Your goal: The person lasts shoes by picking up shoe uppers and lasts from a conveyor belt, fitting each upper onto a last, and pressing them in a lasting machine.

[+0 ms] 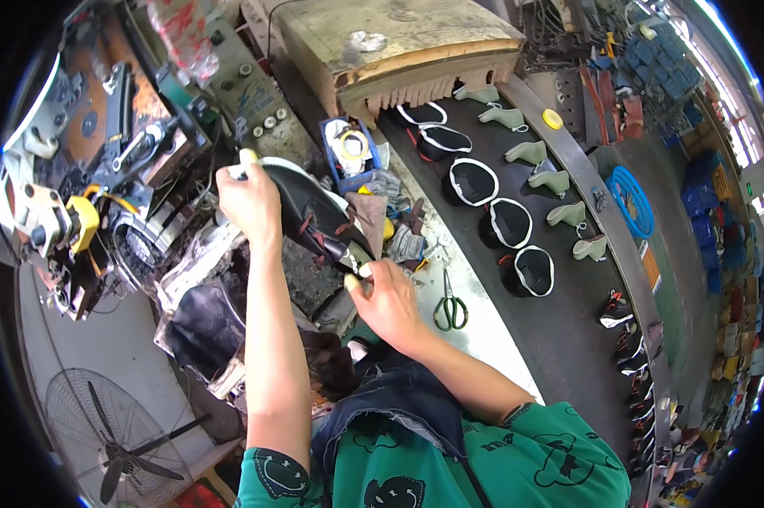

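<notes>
A black shoe upper [301, 196] with a white edge stretches between my two hands, in front of the machine. My left hand [251, 201] is closed on its far end, with yellow coverings on the fingertips. At its near end, where dark red laces hang, my right hand [389, 306] pinches with thumb and fingers; exactly what part lies between those fingertips is hard to make out. Scissors with green handles [451, 313] lie on the white tabletop [484, 339] to the right of my right hand.
A machine [136, 161] with metal arms stands at the left, above a caged fan [115, 444]. A blue box [345, 173] holds a tape roll. Along the dark conveyor belt [560, 339] sit several white-rimmed black uppers [509, 223] and grey-green shoe lasts [549, 183]. Beyond it is a blue basket [632, 203].
</notes>
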`<state>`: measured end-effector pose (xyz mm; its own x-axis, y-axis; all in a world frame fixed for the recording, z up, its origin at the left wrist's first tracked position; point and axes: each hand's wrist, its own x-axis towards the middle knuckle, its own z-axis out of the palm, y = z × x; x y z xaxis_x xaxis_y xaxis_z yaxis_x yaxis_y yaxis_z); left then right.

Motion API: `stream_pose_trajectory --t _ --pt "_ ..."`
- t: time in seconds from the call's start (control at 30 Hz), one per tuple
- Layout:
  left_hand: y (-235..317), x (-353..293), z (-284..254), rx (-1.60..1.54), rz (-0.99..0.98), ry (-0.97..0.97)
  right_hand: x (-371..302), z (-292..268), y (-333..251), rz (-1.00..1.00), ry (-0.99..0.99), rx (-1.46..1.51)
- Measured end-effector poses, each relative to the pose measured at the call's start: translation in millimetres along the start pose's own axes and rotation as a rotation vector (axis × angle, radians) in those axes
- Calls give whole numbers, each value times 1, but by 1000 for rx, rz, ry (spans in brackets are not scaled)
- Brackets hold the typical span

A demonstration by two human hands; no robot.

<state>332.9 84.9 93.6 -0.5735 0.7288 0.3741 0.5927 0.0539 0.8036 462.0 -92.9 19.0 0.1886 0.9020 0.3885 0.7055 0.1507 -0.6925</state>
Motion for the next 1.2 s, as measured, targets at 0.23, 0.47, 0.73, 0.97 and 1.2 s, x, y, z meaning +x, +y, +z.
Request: stream_pose_trajectory --t 0.23,0.47,0.73,0.97,1.2 --pt "32 -31 3 -124 -54 142 14 -31 31 -137 192 60" --pt "56 -57 21 -297 -162 169 15 -68 46 -148 275 70" --pt "32 -91 68 -250 -494 113 31 -104 70 -24 324 -32" --pt "43 -102 93 -209 -563 -26 23 -109 112 -53 223 -1" --pt "31 -115 111 -397 -675 5 31 -120 115 -34 296 -11"
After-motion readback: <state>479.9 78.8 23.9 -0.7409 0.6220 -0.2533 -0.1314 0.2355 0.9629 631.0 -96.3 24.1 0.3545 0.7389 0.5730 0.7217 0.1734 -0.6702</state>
